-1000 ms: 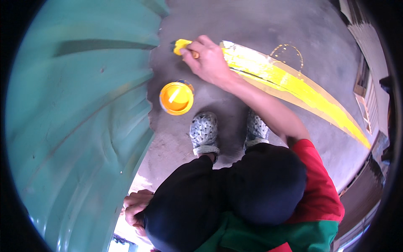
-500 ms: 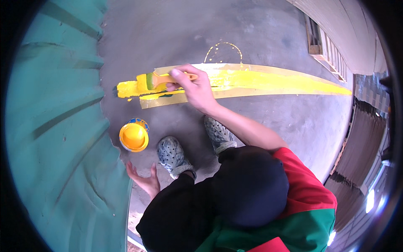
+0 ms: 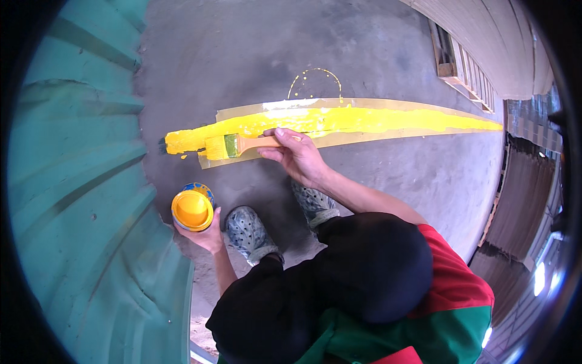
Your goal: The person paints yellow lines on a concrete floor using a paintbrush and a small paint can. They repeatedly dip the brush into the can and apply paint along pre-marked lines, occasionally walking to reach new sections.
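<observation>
My right hand point(image 3: 300, 159) grips the wooden handle of a paintbrush point(image 3: 251, 143). Its yellow-loaded bristles touch the near edge of a yellow painted stripe point(image 3: 376, 119), close to the stripe's left end. Masking tape point(image 3: 351, 137) borders the stripe along both long sides. Lower left, my left hand point(image 3: 209, 233) wraps round the near side of a paint can point(image 3: 193, 209) full of yellow paint, its fingers partly hidden behind the can. The can looks upright; whether it rests on the floor I cannot tell.
A green corrugated metal wall point(image 3: 85, 182) runs down the left side. Yellow splatter forms an arc point(image 3: 315, 70) on the grey floor beyond the stripe. A wooden pallet point(image 3: 464, 70) leans at the far right. My speckled clogs point(image 3: 245, 230) stand between the can and the stripe.
My left hand has moved up from beside the can and taken hold of it. The brush has come nearer, from the stripe's middle to its near edge, covering more of the gap there.
</observation>
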Tool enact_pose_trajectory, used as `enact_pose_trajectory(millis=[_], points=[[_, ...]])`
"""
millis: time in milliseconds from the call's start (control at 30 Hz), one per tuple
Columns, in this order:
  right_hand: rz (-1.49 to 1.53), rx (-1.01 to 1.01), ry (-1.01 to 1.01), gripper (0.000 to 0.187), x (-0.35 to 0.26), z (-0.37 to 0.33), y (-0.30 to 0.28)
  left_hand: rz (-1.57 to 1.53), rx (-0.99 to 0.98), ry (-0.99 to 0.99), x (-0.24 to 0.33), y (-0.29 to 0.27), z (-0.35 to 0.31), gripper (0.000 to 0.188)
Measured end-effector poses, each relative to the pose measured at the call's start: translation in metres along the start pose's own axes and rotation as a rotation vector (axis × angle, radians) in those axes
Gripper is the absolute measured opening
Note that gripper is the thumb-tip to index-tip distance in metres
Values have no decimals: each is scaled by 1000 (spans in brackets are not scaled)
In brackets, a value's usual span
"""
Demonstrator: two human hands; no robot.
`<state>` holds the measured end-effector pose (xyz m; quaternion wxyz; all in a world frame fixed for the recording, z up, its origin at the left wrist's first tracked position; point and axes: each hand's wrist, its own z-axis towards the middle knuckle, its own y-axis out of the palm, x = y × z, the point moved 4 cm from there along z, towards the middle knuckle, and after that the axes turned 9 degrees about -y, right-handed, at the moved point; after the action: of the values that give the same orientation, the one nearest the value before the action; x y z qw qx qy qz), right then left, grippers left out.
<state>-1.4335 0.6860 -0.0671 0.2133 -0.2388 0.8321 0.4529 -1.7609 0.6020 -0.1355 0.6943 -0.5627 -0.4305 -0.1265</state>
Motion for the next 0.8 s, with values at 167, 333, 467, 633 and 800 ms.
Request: enact_pose_trajectory(millis=[167, 333, 467, 633, 800], points=[[-1, 42, 17, 31, -5, 0, 0, -96, -10, -40, -13, 8, 1, 137], [-31, 60, -23, 33, -15, 1, 1, -71, -21, -47, -17, 8, 0, 131], [-51, 25, -74, 34, -21, 1, 4, -100, -26, 30, -8, 2, 7, 125], [-19, -7, -93, 32, -26, 1, 5, -251, -75, 56, 13, -4, 20, 123], [-31, -149, -85, 32, -33, -2, 30, -306, -147, 132, 53, -7, 34, 127]])
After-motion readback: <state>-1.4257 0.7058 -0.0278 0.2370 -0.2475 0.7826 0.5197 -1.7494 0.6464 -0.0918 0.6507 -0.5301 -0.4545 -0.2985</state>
